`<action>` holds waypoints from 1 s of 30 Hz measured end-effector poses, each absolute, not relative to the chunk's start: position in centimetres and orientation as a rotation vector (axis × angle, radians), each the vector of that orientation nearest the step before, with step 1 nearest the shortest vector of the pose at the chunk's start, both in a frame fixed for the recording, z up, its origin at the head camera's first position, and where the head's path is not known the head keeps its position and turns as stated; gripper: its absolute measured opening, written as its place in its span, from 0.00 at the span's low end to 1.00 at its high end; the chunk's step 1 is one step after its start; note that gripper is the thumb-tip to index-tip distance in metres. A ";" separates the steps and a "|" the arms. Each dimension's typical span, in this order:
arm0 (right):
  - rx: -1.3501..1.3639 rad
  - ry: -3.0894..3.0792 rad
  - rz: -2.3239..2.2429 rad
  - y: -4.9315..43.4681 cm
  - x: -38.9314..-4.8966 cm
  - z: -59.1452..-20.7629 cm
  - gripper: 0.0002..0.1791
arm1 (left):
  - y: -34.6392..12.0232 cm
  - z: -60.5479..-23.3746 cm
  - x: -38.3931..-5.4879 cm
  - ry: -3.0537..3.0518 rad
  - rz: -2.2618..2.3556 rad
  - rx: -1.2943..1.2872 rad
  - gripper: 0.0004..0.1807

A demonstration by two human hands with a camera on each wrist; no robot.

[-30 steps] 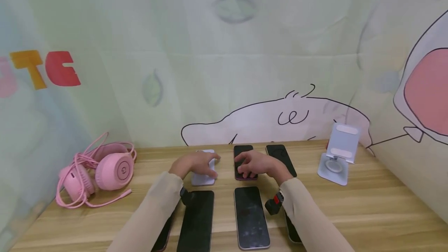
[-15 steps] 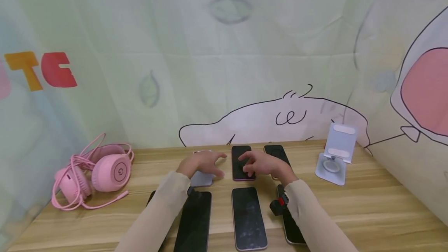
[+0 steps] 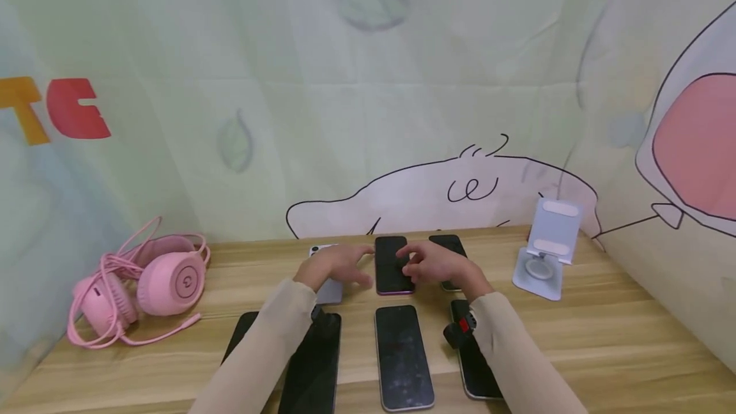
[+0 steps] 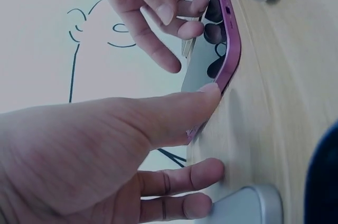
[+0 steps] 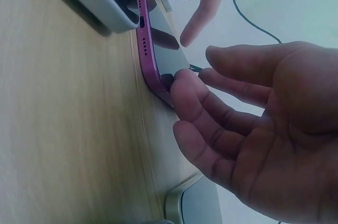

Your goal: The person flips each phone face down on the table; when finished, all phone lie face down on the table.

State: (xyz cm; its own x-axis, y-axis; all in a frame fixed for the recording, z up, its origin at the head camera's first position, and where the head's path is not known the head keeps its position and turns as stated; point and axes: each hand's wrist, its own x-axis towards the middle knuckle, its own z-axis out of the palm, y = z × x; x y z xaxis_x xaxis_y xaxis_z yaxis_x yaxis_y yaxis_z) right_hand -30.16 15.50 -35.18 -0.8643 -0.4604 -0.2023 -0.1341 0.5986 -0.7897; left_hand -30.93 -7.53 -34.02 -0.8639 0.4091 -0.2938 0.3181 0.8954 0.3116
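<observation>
A black-screened phone with a purple edge (image 3: 393,265) lies flat in the back row, between my two hands. Close by its left side is my left hand (image 3: 336,266), thumb and forefinger apart, above a white phone (image 3: 330,292) that it partly covers. In the left wrist view the left thumb (image 4: 195,105) overlaps the purple phone's near corner. My right hand (image 3: 441,267) hovers at the purple phone's right edge, fingers loosely bent and holding nothing. Its fingertips (image 5: 182,94) appear right at the phone's corner in the right wrist view.
Another phone (image 3: 450,245) lies at the back right, partly behind the right hand. Several dark phones form the front row, including a silver-edged phone (image 3: 404,358). Pink headphones (image 3: 172,283) sit at the left, and a folding phone stand (image 3: 549,241) is at the right.
My left hand has moved right, from over the white phone to the purple phone's left side. The right hand has drawn back to that phone's right edge. The head view has shifted slightly right.
</observation>
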 end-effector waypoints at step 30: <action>-0.317 2.474 -1.186 15.9 -30.4 -35.5 0.21 | -5.8 -35.2 -31.1 2.724 0.450 0.587 0.41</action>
